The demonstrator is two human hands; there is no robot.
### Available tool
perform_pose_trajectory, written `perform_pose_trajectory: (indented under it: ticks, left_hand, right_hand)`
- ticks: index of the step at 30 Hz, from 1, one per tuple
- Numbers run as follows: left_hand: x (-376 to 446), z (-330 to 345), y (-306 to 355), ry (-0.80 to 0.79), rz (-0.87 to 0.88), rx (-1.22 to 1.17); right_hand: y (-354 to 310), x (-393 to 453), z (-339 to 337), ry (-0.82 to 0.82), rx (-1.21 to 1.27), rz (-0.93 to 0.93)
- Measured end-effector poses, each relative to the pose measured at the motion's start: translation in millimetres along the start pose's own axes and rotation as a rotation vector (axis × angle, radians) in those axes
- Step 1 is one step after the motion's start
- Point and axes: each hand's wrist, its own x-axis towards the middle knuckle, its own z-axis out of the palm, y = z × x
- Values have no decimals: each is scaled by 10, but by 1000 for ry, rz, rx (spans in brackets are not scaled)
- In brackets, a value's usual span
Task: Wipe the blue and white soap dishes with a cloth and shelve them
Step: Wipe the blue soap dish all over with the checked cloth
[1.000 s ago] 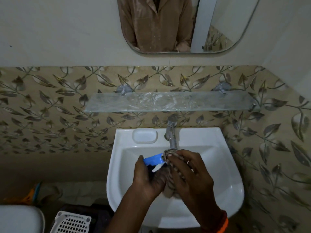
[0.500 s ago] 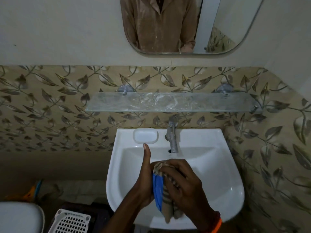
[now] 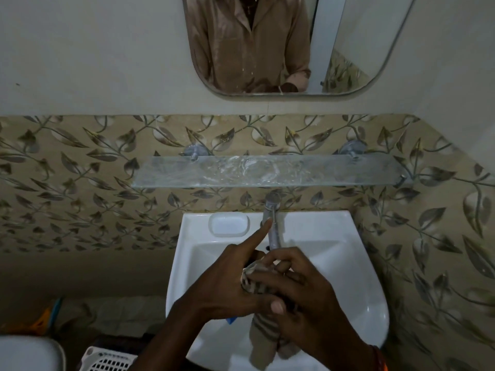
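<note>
Over the white sink (image 3: 356, 298), my left hand (image 3: 227, 285) holds the blue soap dish (image 3: 232, 320); only a small blue corner shows below the hand, and the index finger sticks out straight toward the tap. My right hand (image 3: 302, 293) grips a striped brown cloth (image 3: 261, 336) and presses it against the dish; the cloth's tail hangs down into the basin. The white soap dish (image 3: 228, 223) lies on the sink's back ledge, left of the tap. The glass shelf (image 3: 267, 171) on the wall above carries nothing.
A steel tap (image 3: 272, 220) rises at the back middle of the sink, just beyond my hands. A mirror (image 3: 348, 44) hangs above the shelf. A white perforated basket (image 3: 107, 361) and a white rounded object (image 3: 26, 354) sit at the lower left.
My left hand has turned over the blue dish, hiding most of it, and its index finger now points up. The cloth has shifted under my right hand.
</note>
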Motion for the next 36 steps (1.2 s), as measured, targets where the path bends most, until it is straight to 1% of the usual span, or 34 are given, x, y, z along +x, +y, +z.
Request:
perform_pose_trajectory:
  ticks: [2, 4, 6, 8, 10, 13, 15, 17, 20, 22, 23, 25, 27, 28, 31, 34, 36]
  left_hand:
    - [-46, -37, 56, 2, -39, 27]
    - [-108, -58, 118, 29, -87, 135]
    - [-137, -38, 171, 47, -79, 214]
    - [-121, -17, 201, 43, -36, 186]
    - [-114, -18, 228, 32, 6, 139]
    - [-145, -37, 300, 9, -21, 118]
    - [-187, -25, 301, 10, -40, 152]
    - [-206, 31, 294, 69, -70, 186]
    - [-223, 139, 248, 260, -108, 155]
    - [-240, 145, 240, 294, -53, 84]
    - [-255, 129, 239, 286, -17, 67]
    - [-296, 93, 219, 272, 45, 114]
    - [-319, 84, 189, 267, 68, 204]
    - [-321, 85, 180, 267, 67, 218]
    - [-296, 80, 153, 301, 73, 170]
    - [-308, 85, 176, 314, 149, 69]
    - [-313, 97, 169, 338, 223, 41]
  right_hand:
    - [51, 26, -81, 64, -8, 67]
    - [109, 6, -108, 127, 7, 145]
    - [106, -24, -73, 164, 32, 160]
    - [62, -22, -42, 205, 0, 125]
    - [27, 11, -66, 211, -57, 68]
    - [35, 42, -136, 171, -185, -25]
    - [31, 56, -139, 117, -212, -59]
    - [0, 63, -104, 66, -248, -69]
    - [-34, 74, -71, 74, -241, -35]
    - [-43, 115, -81, 94, -296, -44]
    - [-11, 127, -110, 131, -292, -3]
    - [71, 148, -154, 237, -266, 129]
    - [76, 141, -143, 252, -271, 196]
    - [34, 130, -109, 228, -272, 188]
    - [-150, 77, 2, 141, -272, 67]
    - [-313, -46, 143, 19, -251, 73]
    - [-386, -87, 156, 52, -244, 54]
